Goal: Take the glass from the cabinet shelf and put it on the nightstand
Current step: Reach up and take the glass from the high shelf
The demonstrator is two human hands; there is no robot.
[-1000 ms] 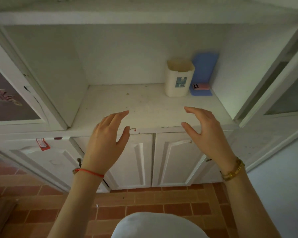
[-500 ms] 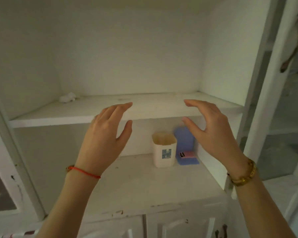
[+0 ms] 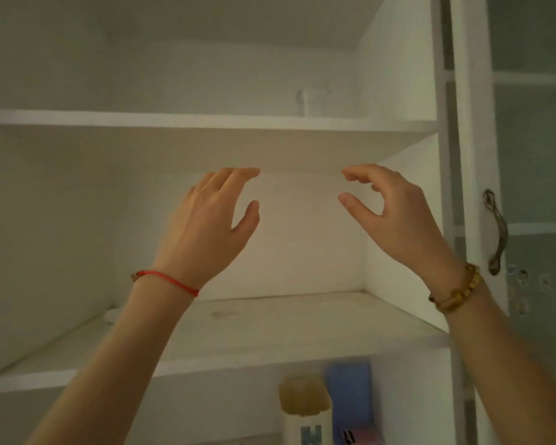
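Clear and faint, the glass [image 3: 313, 102] stands on the top shelf [image 3: 174, 121], toward the right, well above my hands. My left hand [image 3: 209, 226] and right hand [image 3: 395, 216] hang spread and empty before the middle shelf [image 3: 270, 335], touching nothing. I judge this the search-and-reach step: next I must raise a hand to the glass and close round it gently.

the glass [image 3: 313, 102] was clear and faint against the white back wall, standing upright on the top cabinet shelf [image 3: 206, 121], toward its right side and set back from the front edge. its base was hidden behind the shelf's front lip.
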